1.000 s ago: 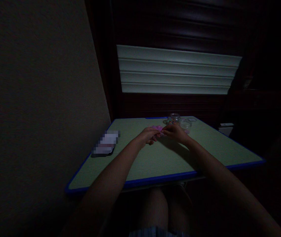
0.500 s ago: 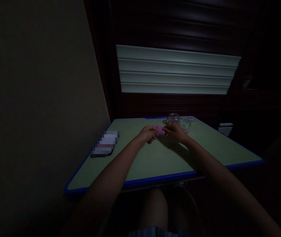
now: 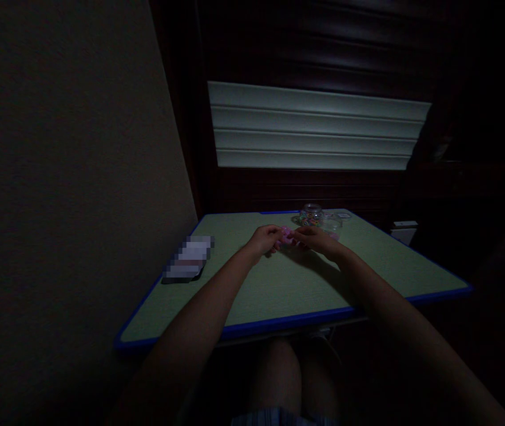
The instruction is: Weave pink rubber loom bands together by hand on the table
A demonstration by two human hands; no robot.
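Note:
A small pink object [image 3: 286, 235] is held between my two hands above the green table, near its far side. My left hand [image 3: 264, 239] closes its fingers on the left part of it. From the right, my right hand [image 3: 313, 239] pinches its other side. Just behind my right hand stands a clear jar [image 3: 312, 214] with many small colourful pieces inside. A clear round container [image 3: 333, 225] with something pink in it sits beside the jar, partly hidden by my right hand. The pink object's exact shape is too dark to make out.
The green table [image 3: 279, 296] has a blue edge. At its left side lies a blurred flat object [image 3: 187, 259]. A small flat clear item [image 3: 343, 216] is near the far right corner. My knees are below the front edge; a wall rises at the left.
My right hand has shifted slightly and its fingers are placed differently on the pink object. Less of the pink object shows between my hands. My left hand has barely moved.

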